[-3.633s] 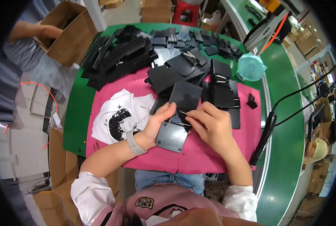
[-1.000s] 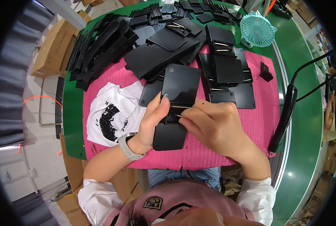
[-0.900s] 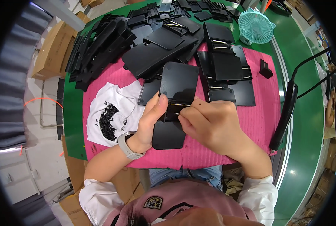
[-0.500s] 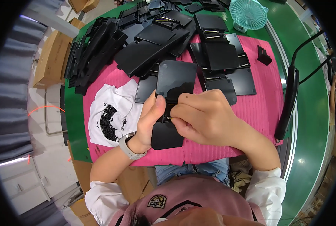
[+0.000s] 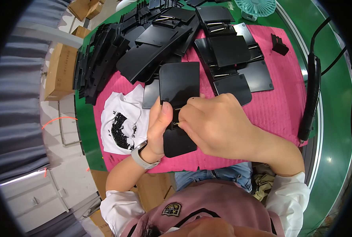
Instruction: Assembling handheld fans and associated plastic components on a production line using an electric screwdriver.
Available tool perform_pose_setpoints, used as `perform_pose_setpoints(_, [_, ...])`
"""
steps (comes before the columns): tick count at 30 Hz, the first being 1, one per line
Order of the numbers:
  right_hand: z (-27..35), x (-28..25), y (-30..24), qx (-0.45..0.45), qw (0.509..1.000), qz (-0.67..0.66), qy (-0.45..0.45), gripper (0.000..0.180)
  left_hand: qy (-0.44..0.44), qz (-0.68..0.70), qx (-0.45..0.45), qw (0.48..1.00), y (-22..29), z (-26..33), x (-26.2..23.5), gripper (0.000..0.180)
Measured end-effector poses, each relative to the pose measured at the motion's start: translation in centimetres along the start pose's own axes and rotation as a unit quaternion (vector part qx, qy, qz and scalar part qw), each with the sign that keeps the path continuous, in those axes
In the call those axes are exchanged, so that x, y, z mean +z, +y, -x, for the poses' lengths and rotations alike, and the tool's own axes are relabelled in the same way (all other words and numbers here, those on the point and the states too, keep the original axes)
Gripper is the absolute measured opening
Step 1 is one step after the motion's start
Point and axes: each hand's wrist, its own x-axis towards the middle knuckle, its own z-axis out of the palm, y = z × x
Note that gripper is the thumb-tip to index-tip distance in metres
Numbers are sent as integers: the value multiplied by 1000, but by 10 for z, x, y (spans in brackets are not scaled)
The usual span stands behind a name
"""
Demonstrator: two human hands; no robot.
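Observation:
A black plastic hinged stand (image 5: 179,82), with a rounded plate above and another below its middle joint, is held in front of me over the pink mat. My left hand (image 5: 158,125) grips its left side, thumb lying near the joint. At that joint my right hand (image 5: 217,125) is closed, fingertips pinched at a thin metal rod (image 5: 175,124); what else they hold is hidden behind the knuckles. Left of my wrist, small black parts (image 5: 120,132) lie heaped on a white cloth (image 5: 109,106). Similar black stands with metal rods (image 5: 230,51) lie just beyond my right hand.
The pink mat (image 5: 259,114) covers part of a green table (image 5: 92,147). Black plates and strips (image 5: 144,55) are piled at the far left. A small black bracket (image 5: 279,44), a corded black tool (image 5: 311,94) and a turquoise fan (image 5: 256,6) are on the right.
The whole view has shifted slightly, with the far table items now higher in the picture. Both hands keep nearly the same hold at the stand's joint; the right knuckles have turned a little.

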Motion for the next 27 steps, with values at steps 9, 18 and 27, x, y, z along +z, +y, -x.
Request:
perform_pose_setpoints(9, [-2, -4, 4, 38, 994, -102, -27, 9, 53, 92, -78, 991, -18, 15, -21, 60])
perform_pose_setpoints(18, [-2, 2, 6, 31, 996, -81, -31, 8, 84, 31, -43, 995, -13, 12, -14, 58])
perform_pose_setpoints(27, [1, 1, 5, 62, 994, -85, -33, 9, 82, -5, -62, 995, -15, 12, -13, 59])
